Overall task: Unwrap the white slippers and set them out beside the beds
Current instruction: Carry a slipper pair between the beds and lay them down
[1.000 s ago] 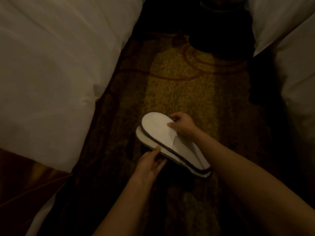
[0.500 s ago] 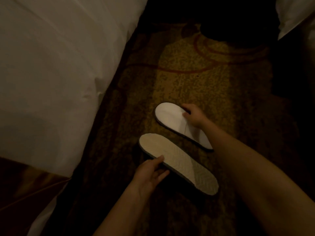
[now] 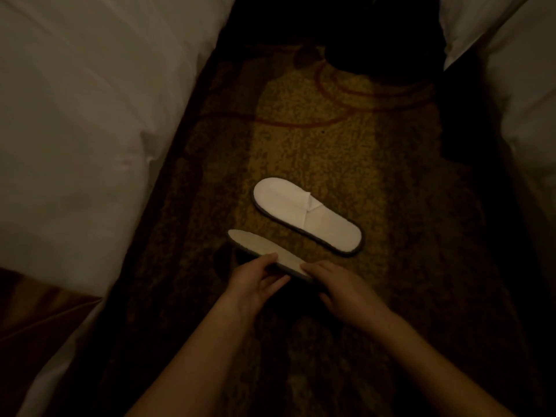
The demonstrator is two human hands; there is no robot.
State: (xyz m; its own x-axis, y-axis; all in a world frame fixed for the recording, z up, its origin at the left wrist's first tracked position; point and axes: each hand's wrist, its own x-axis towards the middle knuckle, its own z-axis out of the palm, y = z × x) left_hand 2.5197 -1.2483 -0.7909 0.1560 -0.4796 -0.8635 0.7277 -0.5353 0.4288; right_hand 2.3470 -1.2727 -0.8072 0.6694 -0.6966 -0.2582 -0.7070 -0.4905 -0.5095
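One white slipper (image 3: 304, 213) with a dark edge lies flat on the carpet between the beds, upper side up, its toe flap folded. Nobody touches it. A second slipper (image 3: 261, 251) is closer to me, tilted on its long edge with the pale sole showing. My left hand (image 3: 258, 282) grips its near edge around the middle. My right hand (image 3: 337, 284) holds its heel end. The slipper's underside is hidden by my hands.
A bed with a white duvet (image 3: 90, 130) fills the left side, a brown bed runner (image 3: 39, 320) at its lower part. Another white bed (image 3: 523, 94) stands at the right. The patterned carpet (image 3: 316, 139) runs between them, ending in a dark object (image 3: 376, 49) at the far end.
My right hand let go of the far slipper, which now lies alone on the carpet, and came to the near slipper. Both hands have tipped that slipper up on its edge.
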